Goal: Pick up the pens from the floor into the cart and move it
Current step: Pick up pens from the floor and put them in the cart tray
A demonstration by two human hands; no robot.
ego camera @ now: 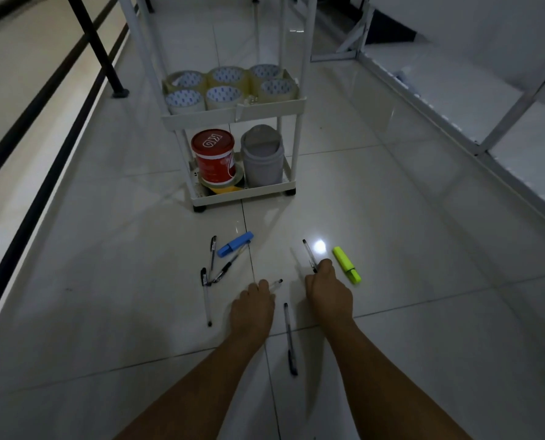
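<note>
Below the white cart, on the glossy tiled floor, our pens lie scattered just short of its wheels. Our left hand closes its grip on a clear pen whose tip sticks out past the fingers; our right hand pinches a black-capped pen by its near end. Both grips are narrow, each holding one pen, though we cannot tell whether either pen has left the tile.

To the cart's near left sit three more pens fanned together beside a blue highlighter; to its near right, beyond our right hand, lies a yellow highlighter. One pen rests between our forearms, farthest from the cart.

We judge these things light, stiff and slick, apt to roll or skid on polished tile, so a pinch at mid-barrel suits best. The cart's top tray is crowded with tape rolls; room for pens looks scarce there.
</note>
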